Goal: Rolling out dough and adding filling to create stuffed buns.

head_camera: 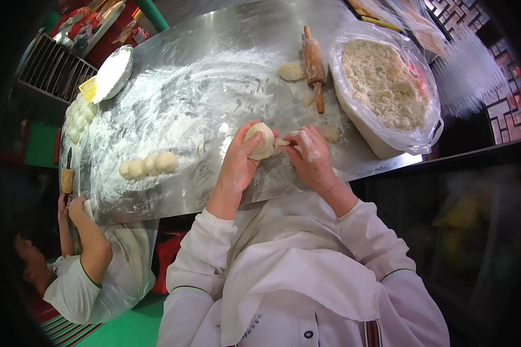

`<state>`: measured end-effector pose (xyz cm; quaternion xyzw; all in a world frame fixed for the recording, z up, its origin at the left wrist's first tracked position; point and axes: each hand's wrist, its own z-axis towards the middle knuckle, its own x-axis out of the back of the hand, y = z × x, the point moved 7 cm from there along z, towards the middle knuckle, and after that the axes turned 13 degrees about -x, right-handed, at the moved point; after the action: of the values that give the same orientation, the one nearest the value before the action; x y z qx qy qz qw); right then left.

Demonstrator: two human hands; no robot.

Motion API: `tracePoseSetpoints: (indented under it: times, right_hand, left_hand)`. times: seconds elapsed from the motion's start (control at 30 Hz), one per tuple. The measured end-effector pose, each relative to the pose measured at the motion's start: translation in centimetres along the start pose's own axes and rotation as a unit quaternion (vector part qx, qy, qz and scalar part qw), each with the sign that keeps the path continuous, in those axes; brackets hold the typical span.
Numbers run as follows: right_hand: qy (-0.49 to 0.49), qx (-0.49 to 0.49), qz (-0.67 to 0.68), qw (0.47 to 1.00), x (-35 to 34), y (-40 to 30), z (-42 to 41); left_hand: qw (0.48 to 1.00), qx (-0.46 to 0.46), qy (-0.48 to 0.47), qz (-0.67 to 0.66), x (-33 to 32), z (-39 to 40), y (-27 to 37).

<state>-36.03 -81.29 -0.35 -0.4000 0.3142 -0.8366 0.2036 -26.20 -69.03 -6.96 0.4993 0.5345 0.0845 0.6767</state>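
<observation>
A round, pale ball of dough (261, 141) rests in my left hand (239, 162), with the thumb laid across its face. Between the fingertips and thumb of my right hand (309, 154) I pinch a small dough piece (281, 142) at the ball's right side; whether the two are still joined is hard to tell. Flour whitens the back of my right hand. Both hands are above the front part of a floured metal table (191, 108). Beyond them lie a wooden rolling pin (314, 60) and a flattened dough lump (291, 71).
At right stands a plastic-lined tub (384, 143) of crumbly filling (382, 82). A row of dough balls (147, 165) sits left of my hands. Farther left are more dough pieces (79, 117), a bowl of flour (115, 73), another rolling pin (67, 180) and a co-worker (91, 273).
</observation>
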Motion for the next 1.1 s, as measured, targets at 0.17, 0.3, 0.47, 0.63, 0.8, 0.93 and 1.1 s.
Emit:
tracePoseSetpoints:
  times: [0.17,0.3,0.47,0.63,0.8,0.93,1.1]
  right_hand:
    - [-0.085,-0.022,-0.008,0.996,-1.4,-1.4,0.4]
    - [-0.063,-0.029,-0.15,0.986,9.8,-3.1,5.4]
    - [-0.006,-0.151,-0.496,0.855,20.5,9.0,11.6]
    - [-0.175,-0.226,-0.421,0.861,18.0,13.1,11.5]
    - [-0.2,-0.191,-0.369,0.888,18.1,13.7,11.8]
    - [-0.257,-0.157,-0.336,0.892,16.1,12.5,10.7]
    - [-0.269,-0.22,-0.38,0.857,15.9,15.1,10.8]
  left_hand:
    - [0.997,0.007,-0.023,0.068,-0.3,-0.5,-1.1]
    - [0.998,-0.031,0.027,0.036,2.0,-0.5,0.1]
    - [0.997,-0.046,0.021,0.054,2.8,0.1,0.1]
    - [1.0,0.003,-0.011,0.017,-0.8,1.3,0.0]
    - [0.996,-0.013,-0.082,-0.017,-7.5,3.9,1.5]
    - [0.993,0.012,-0.118,0.028,-12.5,5.7,1.2]
    - [0.974,0.02,-0.204,0.101,-19.9,7.9,-0.6]
